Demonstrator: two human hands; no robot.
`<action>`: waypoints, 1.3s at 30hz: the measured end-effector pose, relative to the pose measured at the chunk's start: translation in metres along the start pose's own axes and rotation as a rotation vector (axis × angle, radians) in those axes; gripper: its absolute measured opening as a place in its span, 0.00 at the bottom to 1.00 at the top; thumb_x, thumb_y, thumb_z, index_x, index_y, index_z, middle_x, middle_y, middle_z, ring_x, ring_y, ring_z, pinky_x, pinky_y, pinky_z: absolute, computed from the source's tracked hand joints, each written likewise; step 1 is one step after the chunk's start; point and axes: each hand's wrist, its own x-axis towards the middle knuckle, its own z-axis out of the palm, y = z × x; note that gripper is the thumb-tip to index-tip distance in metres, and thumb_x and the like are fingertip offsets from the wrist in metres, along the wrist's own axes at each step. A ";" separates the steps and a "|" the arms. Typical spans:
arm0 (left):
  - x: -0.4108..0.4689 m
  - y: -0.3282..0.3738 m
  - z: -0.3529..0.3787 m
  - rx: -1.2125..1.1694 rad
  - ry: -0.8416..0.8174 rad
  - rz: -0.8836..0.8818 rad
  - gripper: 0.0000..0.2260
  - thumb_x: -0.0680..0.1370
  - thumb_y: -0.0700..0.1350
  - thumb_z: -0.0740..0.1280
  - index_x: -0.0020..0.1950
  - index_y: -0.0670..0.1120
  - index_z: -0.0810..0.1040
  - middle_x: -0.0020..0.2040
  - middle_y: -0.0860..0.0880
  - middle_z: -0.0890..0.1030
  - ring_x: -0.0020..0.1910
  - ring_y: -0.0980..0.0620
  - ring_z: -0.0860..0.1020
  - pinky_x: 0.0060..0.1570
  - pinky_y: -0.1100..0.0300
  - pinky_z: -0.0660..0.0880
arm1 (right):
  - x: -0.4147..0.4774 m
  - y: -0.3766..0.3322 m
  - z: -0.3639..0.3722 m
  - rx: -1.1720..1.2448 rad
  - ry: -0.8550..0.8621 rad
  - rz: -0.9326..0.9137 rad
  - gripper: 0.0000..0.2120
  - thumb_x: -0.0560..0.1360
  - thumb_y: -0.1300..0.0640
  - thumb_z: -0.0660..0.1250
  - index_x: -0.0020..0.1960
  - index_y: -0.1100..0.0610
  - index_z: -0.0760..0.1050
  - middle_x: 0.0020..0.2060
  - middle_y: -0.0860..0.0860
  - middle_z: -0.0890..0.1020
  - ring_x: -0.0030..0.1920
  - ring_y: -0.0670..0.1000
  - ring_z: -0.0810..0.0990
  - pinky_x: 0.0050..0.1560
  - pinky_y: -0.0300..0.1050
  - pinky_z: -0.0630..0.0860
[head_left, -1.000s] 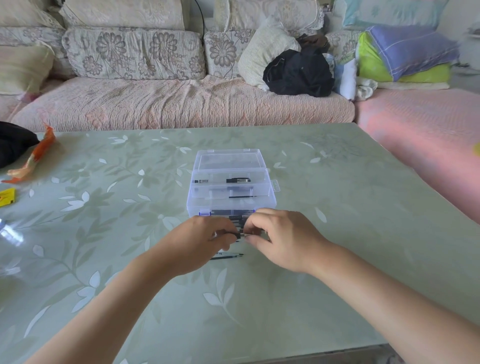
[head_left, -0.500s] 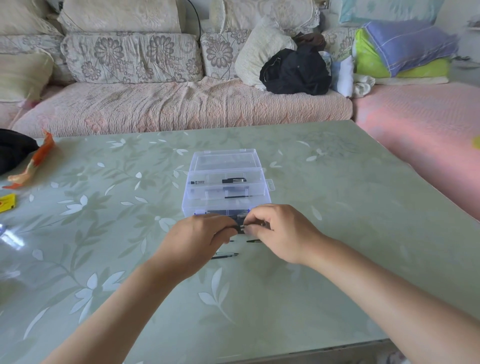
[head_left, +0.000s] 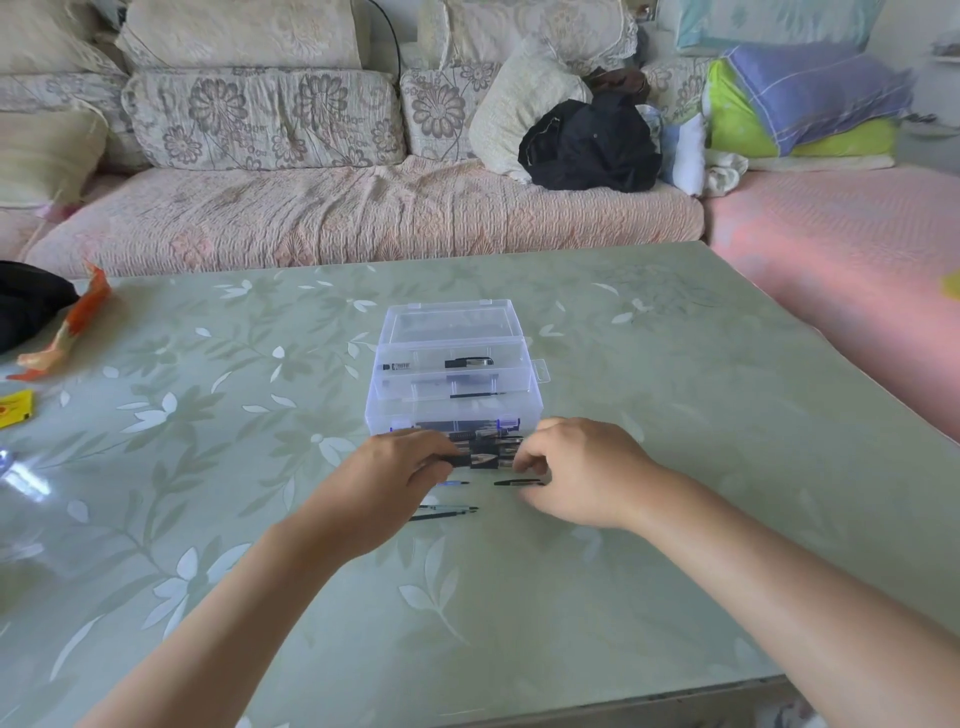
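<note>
A clear plastic box stands open on the green floral table, with a few black pens inside. Just in front of it lies a bundle of black pens. My left hand grips the left end of that bundle. My right hand hovers at the bundle's right end with fingers curled; whether it pinches a pen is hidden. Loose pen refills and a black pen lie on the table between my hands.
An orange wrapper, a black bag and a yellow packet sit at the table's left edge. A sofa with cushions and a black garment runs behind the table.
My right hand has drawn a little to the right, away from my left hand, so more of the pen bundle shows between them. A black pen now lies beneath the right hand.
</note>
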 end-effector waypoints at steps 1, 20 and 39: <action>0.000 -0.001 -0.001 -0.007 -0.009 -0.001 0.08 0.80 0.45 0.63 0.53 0.55 0.81 0.45 0.61 0.80 0.47 0.61 0.76 0.49 0.67 0.72 | 0.000 0.000 0.002 -0.018 -0.007 -0.005 0.09 0.72 0.47 0.65 0.52 0.44 0.78 0.47 0.42 0.76 0.49 0.47 0.76 0.45 0.41 0.69; -0.007 -0.008 -0.012 0.089 0.081 -0.020 0.06 0.79 0.53 0.64 0.54 0.63 0.78 0.48 0.64 0.79 0.45 0.61 0.78 0.43 0.63 0.74 | 0.003 -0.015 -0.003 0.257 0.132 -0.006 0.09 0.79 0.50 0.62 0.53 0.43 0.80 0.50 0.38 0.80 0.45 0.39 0.76 0.50 0.42 0.74; -0.008 -0.005 -0.013 -0.128 0.013 -0.076 0.06 0.76 0.47 0.70 0.48 0.58 0.82 0.39 0.61 0.82 0.40 0.68 0.77 0.37 0.77 0.68 | 0.002 -0.022 0.004 0.260 0.195 -0.211 0.07 0.78 0.50 0.65 0.54 0.46 0.79 0.42 0.39 0.76 0.41 0.42 0.73 0.44 0.41 0.72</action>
